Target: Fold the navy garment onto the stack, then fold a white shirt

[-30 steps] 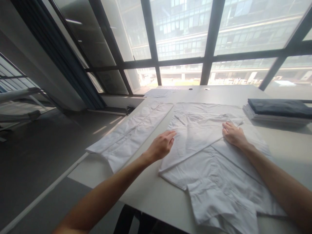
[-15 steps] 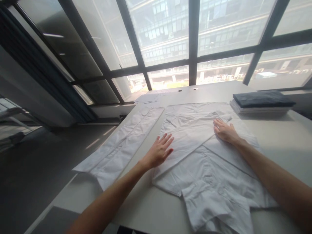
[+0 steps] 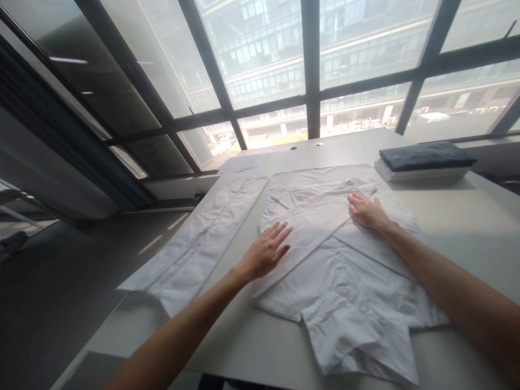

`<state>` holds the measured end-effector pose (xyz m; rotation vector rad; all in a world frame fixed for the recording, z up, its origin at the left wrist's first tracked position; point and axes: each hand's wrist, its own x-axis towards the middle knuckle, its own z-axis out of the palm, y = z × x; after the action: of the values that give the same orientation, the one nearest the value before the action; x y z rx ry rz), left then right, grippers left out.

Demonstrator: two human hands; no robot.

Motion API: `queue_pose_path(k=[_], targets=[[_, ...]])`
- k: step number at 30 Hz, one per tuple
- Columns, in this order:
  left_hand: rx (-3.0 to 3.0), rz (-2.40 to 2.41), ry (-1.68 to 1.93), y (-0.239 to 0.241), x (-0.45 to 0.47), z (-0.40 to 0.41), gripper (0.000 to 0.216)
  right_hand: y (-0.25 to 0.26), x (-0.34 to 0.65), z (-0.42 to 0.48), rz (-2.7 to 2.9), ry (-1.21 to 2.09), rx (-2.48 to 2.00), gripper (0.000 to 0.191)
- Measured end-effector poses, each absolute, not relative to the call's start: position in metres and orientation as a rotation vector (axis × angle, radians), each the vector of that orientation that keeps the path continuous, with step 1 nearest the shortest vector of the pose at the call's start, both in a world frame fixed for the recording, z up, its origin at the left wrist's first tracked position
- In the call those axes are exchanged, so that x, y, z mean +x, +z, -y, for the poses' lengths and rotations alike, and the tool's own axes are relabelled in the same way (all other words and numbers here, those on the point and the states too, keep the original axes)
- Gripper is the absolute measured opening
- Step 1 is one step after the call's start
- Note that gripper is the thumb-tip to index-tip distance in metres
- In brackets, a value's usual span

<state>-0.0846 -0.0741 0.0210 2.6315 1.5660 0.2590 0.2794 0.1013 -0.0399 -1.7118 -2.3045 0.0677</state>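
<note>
A white shirt [image 3: 345, 276] lies spread on the white table, its collar end toward me and a sleeve folded diagonally across the body. My left hand [image 3: 266, 250] rests with fingers spread at the shirt's left edge, over the folded sleeve. Farther up and to the right, my right hand [image 3: 368, 210] lies flat on the cloth near the sleeve's far end, fingers stretched out. Neither hand grips the fabric. To the left, a long folded white cloth [image 3: 199, 244] lies along the table, with one corner over its left edge.
A stack of folded garments [image 3: 424, 163], dark on top and white below, sits at the table's right back. Papers [image 3: 239, 162] lie at the far left corner of the table [image 3: 227, 346]. Large windows [image 3: 268, 59] stand behind it; a dark curtain [image 3: 77, 124] hangs left.
My view has shifted slightly, moving the scene a little left. Both hands stay on the shirt in nearly the same places, with the right hand slightly closer to the left.
</note>
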Motion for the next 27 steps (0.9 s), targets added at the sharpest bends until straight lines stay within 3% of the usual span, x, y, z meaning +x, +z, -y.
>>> queue_pose_path(k=[9,18,22,27], targets=[[2.58,-1.831,0.21,-0.024,-0.1,0.021,0.059,-0.041,0.277,-0.103,2.21,0.06,-1.676,0.048],[2.584,-1.824,0.23,-0.025,-0.099,0.022,0.06,-0.013,0.314,-0.172,1.676,0.044,-1.874,0.042],[2.556,-1.827,0.183,-0.025,-0.098,0.023,0.063,-0.006,0.33,-0.202,1.659,0.242,-2.034,0.025],[2.543,-1.836,0.216,-0.023,-0.096,0.025,0.062,0.003,0.335,-0.211,1.547,0.458,-2.098,0.019]])
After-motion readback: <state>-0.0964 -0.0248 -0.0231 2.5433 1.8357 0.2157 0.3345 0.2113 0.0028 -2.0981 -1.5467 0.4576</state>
